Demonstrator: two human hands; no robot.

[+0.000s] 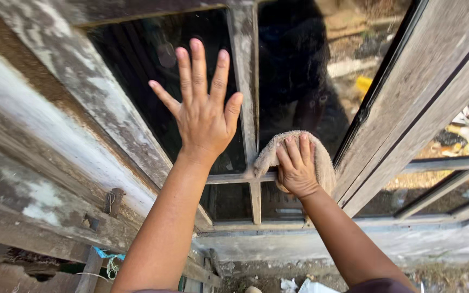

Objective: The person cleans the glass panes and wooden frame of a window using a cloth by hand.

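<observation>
My left hand (203,108) lies flat against a dark glass pane (153,59) of an old wooden window, fingers spread apart and empty. My right hand (296,165) presses a beige cloth (321,154) against the lower part of the neighbouring pane (299,65), right beside the grey vertical bar (245,81) that splits the panes. The cloth bunches under my fingers and overlaps the horizontal bar (226,177). The glass reflects a dark shape and bright ground.
A weathered wooden frame (77,70) with peeling paint runs along the left. A second window sash (408,108) stands to the right, its glass reflecting scattered litter. Below is a grey sill (354,239) and dirt ground with scraps.
</observation>
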